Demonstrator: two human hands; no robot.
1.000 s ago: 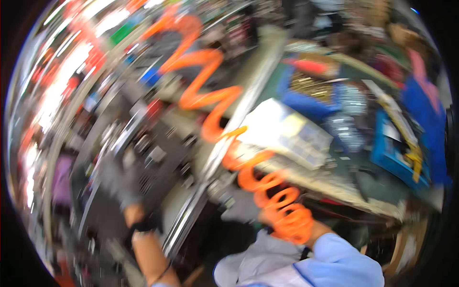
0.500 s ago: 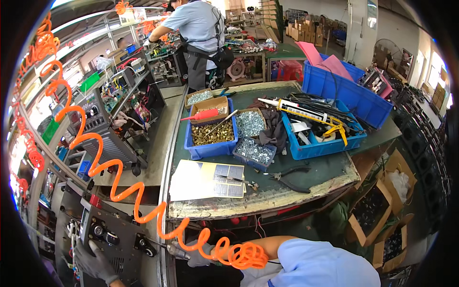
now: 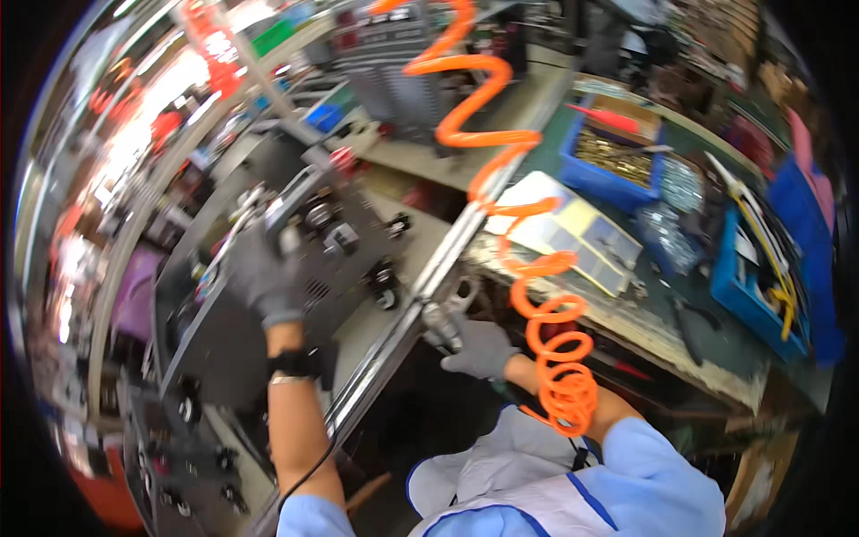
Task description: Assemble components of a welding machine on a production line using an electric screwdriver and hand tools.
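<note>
My gloved left hand [image 3: 266, 276] is at the upper edge of a dark metal chassis panel [image 3: 255, 358], beside some wires; blur hides how its fingers are set. Small black casters [image 3: 383, 279] are mounted on the panel. My gloved right hand [image 3: 485, 347] is closed round a silver air screwdriver [image 3: 442, 328], held at the metal rail [image 3: 380, 362] between the chassis and the workbench. Its tip is not clear. An orange coiled air hose [image 3: 557, 318] hangs down over my right forearm.
On the green workbench to the right are a blue bin of brass-coloured fasteners [image 3: 613, 159], a label sheet [image 3: 573, 234], pliers [image 3: 687, 327] and a blue tray with a caulking gun [image 3: 761, 234]. More casings [image 3: 385, 94] stand at the far left.
The view has swung left, so the bench now lies further right. My left hand has moved up along the chassis edge. My right hand still holds the air screwdriver, now at the rail.
</note>
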